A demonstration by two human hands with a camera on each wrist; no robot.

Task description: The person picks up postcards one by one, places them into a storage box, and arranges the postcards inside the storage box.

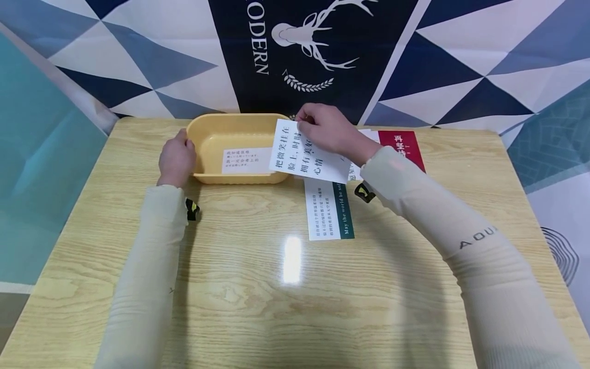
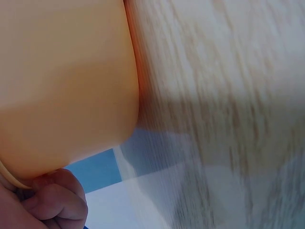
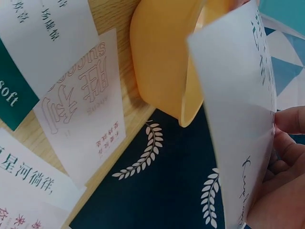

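A yellow plastic basket (image 1: 239, 178) stands at the back of the table, with a printed card (image 1: 244, 161) lying inside. My left hand (image 1: 177, 158) grips the basket's left rim; in the left wrist view the curled fingers (image 2: 62, 198) sit at the rim, beside the basket's smooth outer wall (image 2: 66, 86). Between thumb and fingers my right hand (image 1: 329, 129) pinches a white card (image 1: 288, 148) with dark lettering. The card is raised and tilted, overlapping the basket's right end. The right wrist view shows the card's paler side (image 3: 233, 90) and the right hand (image 3: 286, 176) at its edge.
Right of the basket lie a green-and-white card (image 1: 329, 215), a red card (image 1: 403, 146) and other white cards, partly under the right arm. A pink-lettered card (image 3: 86, 95) shows in the right wrist view. Behind the table hangs a patterned cloth with a deer (image 1: 299, 36).
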